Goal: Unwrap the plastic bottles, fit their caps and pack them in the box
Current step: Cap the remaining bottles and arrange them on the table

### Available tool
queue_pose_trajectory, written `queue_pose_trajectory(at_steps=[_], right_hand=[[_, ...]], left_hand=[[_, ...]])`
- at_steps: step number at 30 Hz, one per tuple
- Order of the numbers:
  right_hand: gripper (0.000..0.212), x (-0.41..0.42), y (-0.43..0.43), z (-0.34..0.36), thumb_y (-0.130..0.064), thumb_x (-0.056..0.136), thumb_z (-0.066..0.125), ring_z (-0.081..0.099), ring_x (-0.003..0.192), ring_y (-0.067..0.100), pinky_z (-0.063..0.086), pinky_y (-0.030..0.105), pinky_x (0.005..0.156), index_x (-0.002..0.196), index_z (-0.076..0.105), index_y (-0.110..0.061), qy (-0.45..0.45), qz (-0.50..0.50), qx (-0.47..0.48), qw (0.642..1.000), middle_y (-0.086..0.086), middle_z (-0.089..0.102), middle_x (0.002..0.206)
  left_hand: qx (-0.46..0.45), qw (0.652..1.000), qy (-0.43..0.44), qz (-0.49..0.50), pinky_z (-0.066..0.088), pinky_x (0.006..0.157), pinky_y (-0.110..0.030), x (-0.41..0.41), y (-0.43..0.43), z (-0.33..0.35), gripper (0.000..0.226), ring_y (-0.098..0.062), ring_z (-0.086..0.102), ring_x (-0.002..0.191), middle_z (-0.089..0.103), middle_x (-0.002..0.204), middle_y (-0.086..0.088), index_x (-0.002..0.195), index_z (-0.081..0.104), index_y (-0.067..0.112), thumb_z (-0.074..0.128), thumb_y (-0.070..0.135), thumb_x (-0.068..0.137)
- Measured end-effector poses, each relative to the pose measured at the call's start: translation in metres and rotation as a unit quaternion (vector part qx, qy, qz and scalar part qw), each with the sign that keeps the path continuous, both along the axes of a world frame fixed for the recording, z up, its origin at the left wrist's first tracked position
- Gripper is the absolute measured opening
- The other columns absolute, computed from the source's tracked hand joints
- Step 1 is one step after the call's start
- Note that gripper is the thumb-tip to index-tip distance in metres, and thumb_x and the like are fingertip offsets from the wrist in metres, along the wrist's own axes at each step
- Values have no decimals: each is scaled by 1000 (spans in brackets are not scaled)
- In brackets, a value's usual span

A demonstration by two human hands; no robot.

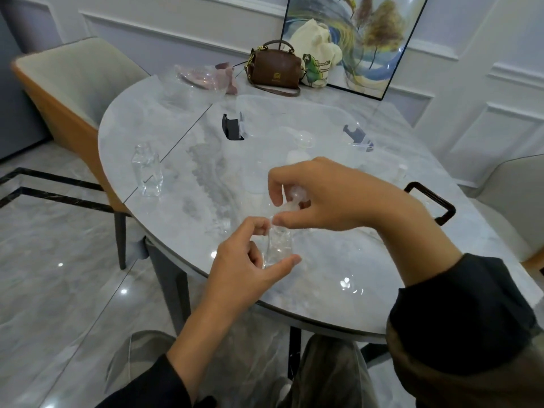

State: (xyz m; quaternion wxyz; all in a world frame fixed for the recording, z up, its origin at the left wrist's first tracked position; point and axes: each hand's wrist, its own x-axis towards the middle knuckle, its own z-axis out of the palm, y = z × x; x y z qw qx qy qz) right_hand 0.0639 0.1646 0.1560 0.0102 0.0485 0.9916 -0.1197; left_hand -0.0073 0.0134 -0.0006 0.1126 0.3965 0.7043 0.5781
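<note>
The bottle (278, 245) is clear and is held above the near edge of the tabletop (338, 260). Its long axis stands close to upright, with the neck towards 12 o'clock and the base towards 6. The left hand (250, 269) grasps it low on the body, with the thumb on the 3 o'clock side and curled fingers on the 9 o'clock side.

Just above the neck, at about 1 o'clock, the right hand (332, 195) has its fingers curled round a small clear cap (295, 195), and its thumb tip reaches down beside the neck. I cannot tell whether the cap already touches the mouth.

The step seems to be fitting the cap. It turns on this line-up: the cap sits slightly off the bottle's axis, towards 1 o'clock, so it likely needs to come down and a little towards 7 to seat squarely. The right hand is nearer for that, while the left steadies the bottle.

Beyond both hands at 12 o'clock lies the see-through box (282, 99) with dark latches. A second bottle (147, 173), uncapped, stands apart at 10 o'clock. A brown handbag (275, 69) sits at the far edge.
</note>
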Motion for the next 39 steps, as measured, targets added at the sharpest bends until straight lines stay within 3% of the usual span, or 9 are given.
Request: queue_pose_trajectory(at_steps=[3,7,16,19,22,26,30,33,39], right_hand=[[25,0,-2,-15,-45,93,69,51,64,10,45,29,60,95,53,-26,-21,0,-15,1000,-7,58,78],[26,5,-6,-22,-49,96,64,50,63,10,45,28,59,94,52,-26,-2,-7,-2,1000,-5,58,77],[16,5,-10,-15,-28,89,69,53,69,10,44,27,61,95,54,-27,-42,51,42,997,-11,56,77],[18,4,-10,-12,-36,94,68,53,65,9,43,27,59,92,54,-25,-57,37,56,996,-11,54,72],[39,0,-14,-16,-58,97,55,51,59,9,44,28,58,84,57,-21,-51,-13,105,993,-7,54,66],[58,-3,-17,-27,-70,94,41,50,57,16,41,31,58,67,53,-20,18,-61,205,977,-3,49,59],[28,8,-24,-23,-53,89,60,57,65,18,42,33,57,98,48,-29,2,-23,106,994,-5,57,68],[20,7,-21,-21,-37,88,65,56,61,18,44,33,55,91,50,-25,-6,-13,45,999,-6,56,67],[53,-5,-30,-25,-71,93,48,58,74,23,33,30,55,87,60,-20,-26,-113,210,971,-4,51,72]], left_hand=[[-1,1000,-4,-8,45,54,-18,-1,0,0,51,-8,51,51,58,63,20,117,58,35,88,49,78],[-2,1000,-7,-10,45,56,-16,-2,-1,-2,51,-8,50,50,59,65,24,115,58,36,88,51,77],[-1,1000,-25,-11,47,56,-17,-4,0,-3,51,-7,51,50,61,66,24,110,57,39,89,54,73],[2,999,-31,-11,47,56,-16,-4,0,-4,53,-7,50,50,60,63,16,110,58,39,89,57,72],[3,999,-31,-11,47,56,-17,-5,-1,-5,52,-6,50,50,57,59,6,110,58,41,88,60,71],[-9,1000,-26,-6,50,58,-18,-4,-1,-5,57,-8,53,52,60,65,19,114,59,38,87,61,71],[1,999,-41,-17,51,57,-23,-4,-1,-4,50,-9,52,52,59,63,15,107,57,42,86,60,71],[0,999,-33,-13,50,57,-20,-4,-1,-4,52,-8,52,52,61,65,15,109,58,40,88,58,71],[-10,999,-32,0,56,59,-28,-4,-1,-5,57,-12,54,52,57,58,4,110,59,38,87,64,67]])
